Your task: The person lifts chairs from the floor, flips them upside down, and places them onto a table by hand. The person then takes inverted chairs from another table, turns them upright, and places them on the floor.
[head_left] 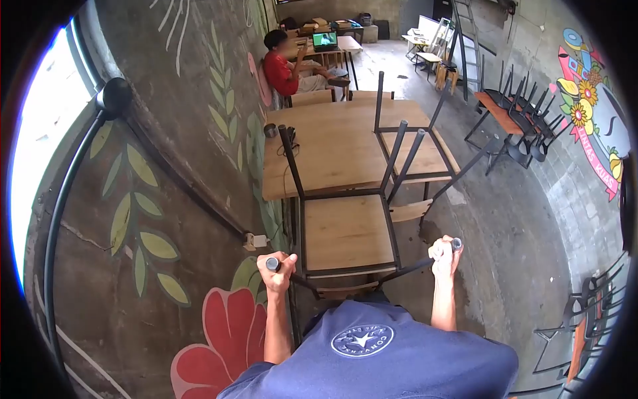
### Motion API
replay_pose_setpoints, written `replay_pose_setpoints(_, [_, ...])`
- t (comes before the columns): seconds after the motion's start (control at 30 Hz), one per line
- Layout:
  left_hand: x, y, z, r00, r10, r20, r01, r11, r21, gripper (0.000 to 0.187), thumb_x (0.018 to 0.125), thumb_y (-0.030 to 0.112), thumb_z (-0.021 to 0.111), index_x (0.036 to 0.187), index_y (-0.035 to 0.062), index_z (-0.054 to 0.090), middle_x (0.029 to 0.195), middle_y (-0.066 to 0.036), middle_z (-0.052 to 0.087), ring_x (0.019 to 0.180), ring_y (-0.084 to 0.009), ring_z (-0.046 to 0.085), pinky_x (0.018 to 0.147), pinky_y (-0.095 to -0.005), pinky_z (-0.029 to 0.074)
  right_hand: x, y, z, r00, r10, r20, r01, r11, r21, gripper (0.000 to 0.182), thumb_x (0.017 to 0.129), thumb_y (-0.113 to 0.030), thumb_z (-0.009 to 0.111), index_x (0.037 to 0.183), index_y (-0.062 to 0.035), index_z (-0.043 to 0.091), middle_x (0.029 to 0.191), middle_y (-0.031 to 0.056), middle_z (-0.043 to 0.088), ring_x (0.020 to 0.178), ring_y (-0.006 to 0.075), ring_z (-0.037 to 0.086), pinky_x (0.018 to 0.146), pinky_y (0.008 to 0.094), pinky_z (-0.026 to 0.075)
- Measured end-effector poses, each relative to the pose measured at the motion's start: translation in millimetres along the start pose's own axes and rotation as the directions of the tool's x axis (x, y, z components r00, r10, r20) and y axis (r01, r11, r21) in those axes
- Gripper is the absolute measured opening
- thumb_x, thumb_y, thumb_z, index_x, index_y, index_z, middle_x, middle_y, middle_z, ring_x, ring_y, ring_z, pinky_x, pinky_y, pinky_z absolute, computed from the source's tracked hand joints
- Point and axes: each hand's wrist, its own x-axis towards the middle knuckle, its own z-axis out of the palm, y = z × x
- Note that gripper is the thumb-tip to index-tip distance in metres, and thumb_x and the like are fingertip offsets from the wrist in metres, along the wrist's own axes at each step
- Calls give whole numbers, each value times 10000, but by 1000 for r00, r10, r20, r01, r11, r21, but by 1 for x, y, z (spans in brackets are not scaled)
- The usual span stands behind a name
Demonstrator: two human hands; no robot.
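Note:
An upturned chair [349, 233] with a wooden seat and black metal legs is in front of my body, its underside facing up. My left hand [278, 267] is wrapped round one black leg near its capped end. Around another leg end, at the right, my right hand [445, 254] is closed. Two further legs of this chair point up over the wooden table [332, 146]. A second upturned chair [415, 153] rests at the table's right side.
A person in a red shirt [280, 72] sits by the left wall, near a laptop [325, 41]. Stacked chairs stand on a reddish table [500, 114] at the right. A ladder [467, 46] is at the back. A dark cable and a metal tin [270, 130] lie on the wooden table.

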Motion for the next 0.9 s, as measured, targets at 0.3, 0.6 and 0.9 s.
replay_pose_setpoints(0.3, [-42,25,-9,999,-34,33,34,999,-7,377,754,20,640,442,25,429,400,-23,436,347,-82,372,368,-239,278,-30,-14,-17,996,48,79,-48,999,1,309,803,-55,470,543,-137,325,452,-27,347,363,62,285,368,240,278])
replay_pose_setpoints(0.6, [-78,59,0,996,-69,-53,65,995,-69,381,734,-32,641,455,41,392,409,-15,411,356,-79,360,368,-236,273,-54,-41,-26,999,32,43,-32,999,7,312,776,-30,458,546,-150,285,457,-37,333,359,60,290,355,241,285])
replay_pose_setpoints(0.9, [-125,116,52,988,-130,-86,133,990,39,375,693,-37,635,448,55,366,405,18,376,369,-51,327,374,-228,247,-98,-63,-88,990,142,-24,-138,981,138,272,741,-18,447,509,-95,329,453,-5,368,362,83,324,366,261,312])
